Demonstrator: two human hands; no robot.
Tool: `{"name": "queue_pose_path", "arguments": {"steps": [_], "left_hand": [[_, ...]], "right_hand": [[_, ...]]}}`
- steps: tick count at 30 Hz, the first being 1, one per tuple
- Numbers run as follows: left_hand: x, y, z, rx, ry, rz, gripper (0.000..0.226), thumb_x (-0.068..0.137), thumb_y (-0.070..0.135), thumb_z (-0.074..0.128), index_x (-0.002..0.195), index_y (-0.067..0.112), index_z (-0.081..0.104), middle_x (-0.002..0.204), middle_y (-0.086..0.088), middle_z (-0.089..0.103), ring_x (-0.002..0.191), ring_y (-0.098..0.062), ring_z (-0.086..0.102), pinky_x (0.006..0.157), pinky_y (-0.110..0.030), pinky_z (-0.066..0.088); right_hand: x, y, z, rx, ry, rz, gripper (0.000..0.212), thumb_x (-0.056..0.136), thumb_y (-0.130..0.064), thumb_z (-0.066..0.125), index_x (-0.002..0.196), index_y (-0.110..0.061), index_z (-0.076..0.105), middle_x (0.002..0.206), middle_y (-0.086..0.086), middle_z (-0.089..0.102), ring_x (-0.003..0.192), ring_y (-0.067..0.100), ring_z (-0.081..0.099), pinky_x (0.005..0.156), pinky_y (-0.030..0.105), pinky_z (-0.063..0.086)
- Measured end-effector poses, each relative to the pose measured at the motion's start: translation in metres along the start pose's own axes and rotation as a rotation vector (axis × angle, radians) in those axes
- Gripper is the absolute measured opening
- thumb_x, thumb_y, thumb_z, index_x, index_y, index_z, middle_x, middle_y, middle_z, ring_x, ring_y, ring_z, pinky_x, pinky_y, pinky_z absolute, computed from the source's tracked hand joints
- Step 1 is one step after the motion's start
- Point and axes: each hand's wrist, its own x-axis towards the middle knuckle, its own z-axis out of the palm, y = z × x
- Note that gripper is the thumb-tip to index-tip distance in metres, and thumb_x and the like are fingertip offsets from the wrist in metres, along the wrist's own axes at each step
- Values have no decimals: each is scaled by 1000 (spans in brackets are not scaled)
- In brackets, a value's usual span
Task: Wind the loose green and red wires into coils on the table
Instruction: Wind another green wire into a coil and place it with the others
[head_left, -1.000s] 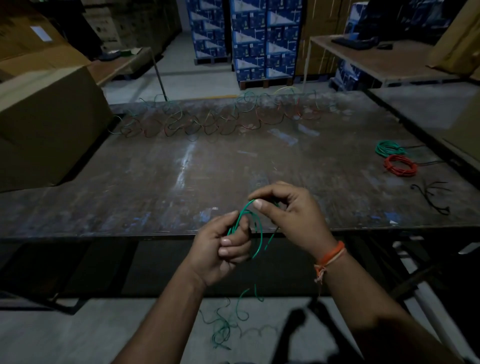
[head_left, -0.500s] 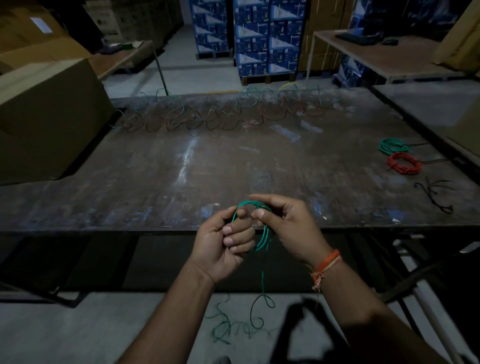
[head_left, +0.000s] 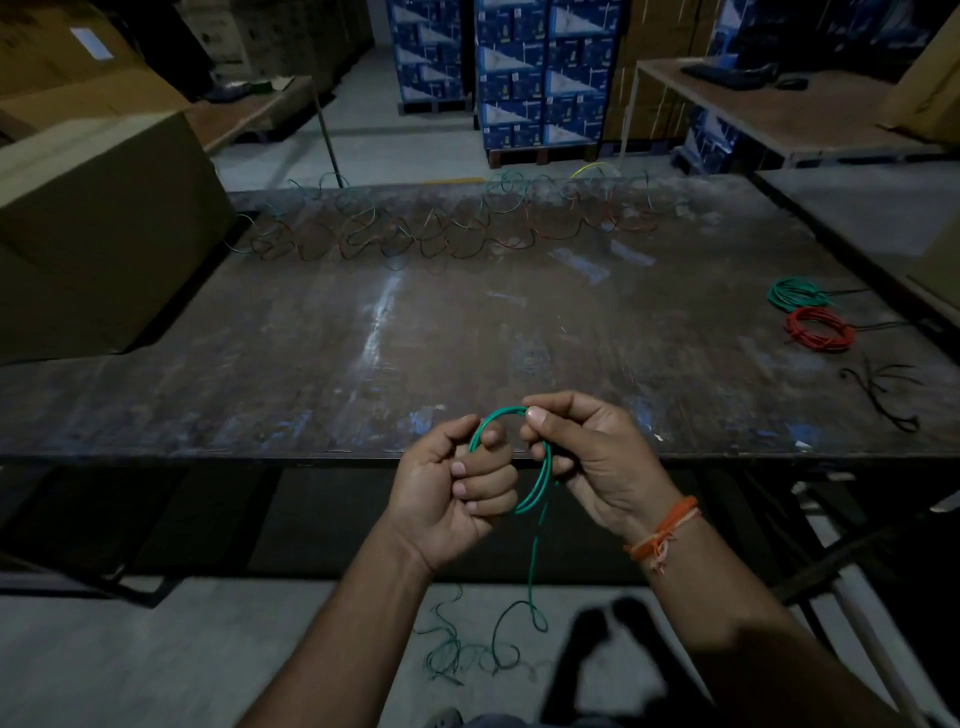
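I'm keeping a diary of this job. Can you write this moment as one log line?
winding green wire | left hand grips loops | right hand pinches loop top | tail hangs to floor | finished coils: green coil, red coil

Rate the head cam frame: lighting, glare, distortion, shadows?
Head view: dim and underexposed overall; the hands, left hand and right hand, and the green wire they hold stay readable. A pale glare streak runs down the table. Wide-angle bending curves the table's near edge. A dark shadow falls on the floor. The loose wires at the far edge are faint.
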Motion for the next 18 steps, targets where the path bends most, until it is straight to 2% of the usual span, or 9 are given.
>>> {"name": "queue_pose_path", "arguments": {"steps": [3,6,11,14,18], "left_hand": [[0,1,0,-20,-9,7,25,101,24,35,89,12,54,58,11,28,45,-4,23,47,-20,19],[-2,4,2,-41,12,67,32,105,24,25,90,14,51,58,11,29,46,-4,23,47,-19,15],[-11,25,3,-113,-15,188,24,105,21,30,94,15,50,61,10,33,49,-5,25,50,-21,19],[-18,38,2,-141,-22,242,20,105,18,32,98,14,51,62,9,34,50,-6,26,51,-21,20],[-23,47,-4,-167,-3,280,21,105,19,32,99,13,52,62,9,35,51,-6,27,52,-22,19]], "right_hand": [[0,1,-3,-169,-5,-74,10,88,-6,69,98,-7,70,74,10,70,57,11,61,45,15,37],[2,2,-12,-372,-57,-137,9,95,-3,64,103,-1,68,69,3,69,58,9,61,55,19,47],[-1,17,-50,-523,-133,-48,10,91,4,67,98,-3,63,65,4,62,58,14,60,63,24,53],[-6,30,-74,-478,-57,8,14,90,9,66,94,-3,60,64,4,59,60,12,56,61,23,51],[-9,31,-97,-542,97,-114,14,87,8,69,87,-5,65,68,-3,61,65,6,54,64,15,45]]}}
